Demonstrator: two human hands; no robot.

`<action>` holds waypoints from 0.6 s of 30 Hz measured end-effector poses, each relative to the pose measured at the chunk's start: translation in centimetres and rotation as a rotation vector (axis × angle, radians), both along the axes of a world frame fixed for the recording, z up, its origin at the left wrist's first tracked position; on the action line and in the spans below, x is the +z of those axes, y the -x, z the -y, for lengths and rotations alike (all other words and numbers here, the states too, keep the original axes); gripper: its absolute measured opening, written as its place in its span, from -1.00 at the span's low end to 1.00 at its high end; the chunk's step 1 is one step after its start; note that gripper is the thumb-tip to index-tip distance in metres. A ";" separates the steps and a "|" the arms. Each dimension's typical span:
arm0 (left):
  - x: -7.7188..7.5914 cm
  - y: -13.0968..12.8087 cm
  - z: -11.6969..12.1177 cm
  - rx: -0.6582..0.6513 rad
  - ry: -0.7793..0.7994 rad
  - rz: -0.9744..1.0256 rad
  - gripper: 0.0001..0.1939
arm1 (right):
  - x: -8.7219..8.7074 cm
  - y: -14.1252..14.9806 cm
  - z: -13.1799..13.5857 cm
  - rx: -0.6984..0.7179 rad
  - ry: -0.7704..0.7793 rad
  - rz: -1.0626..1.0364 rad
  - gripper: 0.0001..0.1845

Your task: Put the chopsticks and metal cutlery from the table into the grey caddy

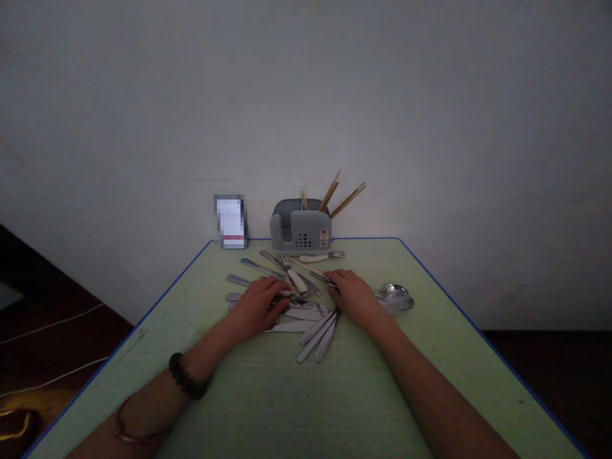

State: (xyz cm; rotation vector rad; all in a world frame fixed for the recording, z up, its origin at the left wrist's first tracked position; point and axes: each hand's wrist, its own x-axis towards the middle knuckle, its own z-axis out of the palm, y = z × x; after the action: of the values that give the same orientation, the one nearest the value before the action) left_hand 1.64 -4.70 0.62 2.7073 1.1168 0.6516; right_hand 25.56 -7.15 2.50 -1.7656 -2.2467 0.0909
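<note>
A heap of metal cutlery (306,319) lies spread on the green table (287,395): knives, spoons and white-handled pieces. My left hand (258,305) rests palm down on the left side of the heap, fingers stretched over the handles. My right hand (351,294) lies on the right side, fingers curled at a piece near the heap's top; what they grip is unclear. A large spoon bowl (398,296) sits just right of my right hand. A grey cutlery holder (301,229) with wooden chopsticks (342,197) stands at the table's far edge.
A small white card (230,222) stands left of the holder against the wall. The table has a blue edge (459,306). Dark floor with white cables (48,382) lies to the left. A bead bracelet is on my left wrist.
</note>
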 end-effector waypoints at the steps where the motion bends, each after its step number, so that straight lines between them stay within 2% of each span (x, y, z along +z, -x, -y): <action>1: 0.0 0.0 0.1 -0.011 0.000 -0.010 -0.71 | -0.1 0.0 0.0 0.001 -0.010 0.007 -0.60; 4: 0.2 0.0 0.3 -0.035 0.011 -0.030 -0.68 | -0.6 0.0 -0.2 0.019 -0.039 0.012 -0.61; 8: 0.3 -0.1 0.2 -0.044 0.065 -0.042 -0.77 | -1.0 0.2 -0.4 0.036 -0.063 -0.022 -0.62; 18: 0.4 0.0 -0.2 -0.056 0.105 -0.066 -0.75 | -0.9 0.5 -0.2 0.028 -0.081 -0.043 -0.65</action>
State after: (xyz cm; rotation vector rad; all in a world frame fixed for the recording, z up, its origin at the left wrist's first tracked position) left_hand 1.62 -4.54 1.00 2.6776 1.0541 0.4838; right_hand 25.06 -6.98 1.65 -1.6753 -2.2130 0.0425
